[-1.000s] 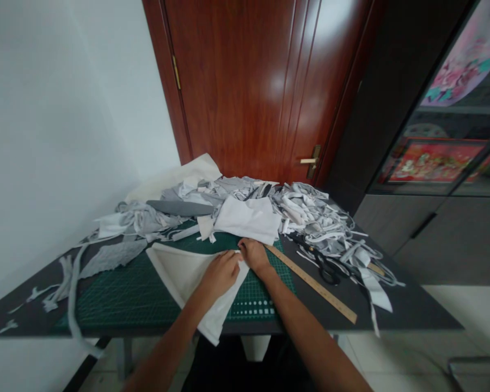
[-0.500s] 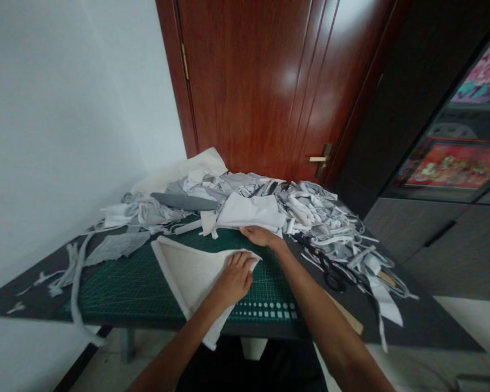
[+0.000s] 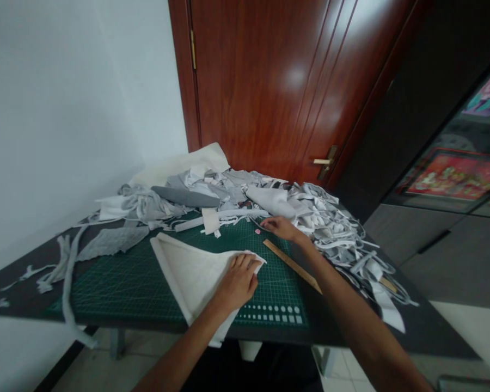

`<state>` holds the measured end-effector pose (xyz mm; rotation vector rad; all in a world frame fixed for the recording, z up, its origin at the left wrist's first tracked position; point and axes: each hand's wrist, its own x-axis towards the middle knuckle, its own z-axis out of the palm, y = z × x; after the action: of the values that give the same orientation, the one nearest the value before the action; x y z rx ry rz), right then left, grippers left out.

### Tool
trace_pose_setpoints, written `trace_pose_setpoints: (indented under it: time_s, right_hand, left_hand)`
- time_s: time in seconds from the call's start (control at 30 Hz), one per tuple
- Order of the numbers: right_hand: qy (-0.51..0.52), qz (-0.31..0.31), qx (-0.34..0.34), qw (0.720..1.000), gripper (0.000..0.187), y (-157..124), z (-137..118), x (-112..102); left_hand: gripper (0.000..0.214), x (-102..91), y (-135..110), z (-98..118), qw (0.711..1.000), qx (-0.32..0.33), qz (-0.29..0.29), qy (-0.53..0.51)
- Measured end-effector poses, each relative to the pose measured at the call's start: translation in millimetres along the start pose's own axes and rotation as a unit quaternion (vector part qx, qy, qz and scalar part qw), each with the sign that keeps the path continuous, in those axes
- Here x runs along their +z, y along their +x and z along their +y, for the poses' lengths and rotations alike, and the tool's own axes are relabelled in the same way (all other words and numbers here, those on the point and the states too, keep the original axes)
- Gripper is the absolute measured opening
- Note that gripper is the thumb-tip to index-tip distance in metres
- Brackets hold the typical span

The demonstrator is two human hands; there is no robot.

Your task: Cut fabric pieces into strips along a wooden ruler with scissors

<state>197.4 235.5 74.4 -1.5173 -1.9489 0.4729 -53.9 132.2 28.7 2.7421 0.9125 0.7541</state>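
Observation:
A white fabric piece (image 3: 191, 267) with folded edges lies on the green cutting mat (image 3: 126, 283), one corner hanging over the table's front edge. My left hand (image 3: 240, 276) rests flat on its right end, fingers stretched out. Farther back, my right hand (image 3: 282, 227) is over the mat beside the scrap heap, its fingers loosely bent and apart. Close to its fingertips are a small pink piece (image 3: 257, 231) and a thin grey strip (image 3: 255, 221). A wooden ruler (image 3: 289, 264) lies slanted below that hand, partly covered by my right forearm.
Grey and white fabric scraps (image 3: 326, 218) are heaped along the back and right of the table. A folded white cloth (image 3: 271, 200) lies on them. Long strips (image 3: 67, 277) hang at the left. Behind stand a wooden door (image 3: 261, 81) and a dark cabinet (image 3: 416, 234).
My right hand has moved slightly right. The white cloth has shifted back and right, uncovering the pink piece. More of the ruler shows, while my forearm now hides the black scissors. My left hand stays put.

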Motion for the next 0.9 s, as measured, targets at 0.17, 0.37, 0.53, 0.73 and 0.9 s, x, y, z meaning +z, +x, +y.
trace_pose_setpoints:
  time_s: [0.17,0.37,0.53,0.73,0.9]
  right_hand:
    - [-0.104,0.017,0.069,0.992,0.023,-13.2,-11.8,42.5]
    - [-0.145,0.055,0.136,0.978,0.018,-2.3,-23.5,68.4]
    - [-0.108,0.076,0.144,0.981,0.01,0.6,-13.0,66.3]
    - [-0.014,0.114,0.078,0.99,0.012,-2.1,-17.5,62.4]
    - [0.056,0.1,0.003,0.993,0.024,-18.1,-36.7,81.7]
  left_hand:
    - [0.044,-0.4,-3.4,1.9,1.0,0.009,-0.004,0.007]
    - [0.047,-1.2,-10.3,6.2,0.999,0.027,-0.019,-0.015]
    - [0.043,5.2,-6.3,2.5,0.999,0.013,0.013,-0.046]
    - [0.031,5.0,-0.8,-6.4,0.986,-0.121,0.101,-0.06]
    - [0.049,7.6,-3.1,-5.0,0.996,-0.043,0.036,-0.069]
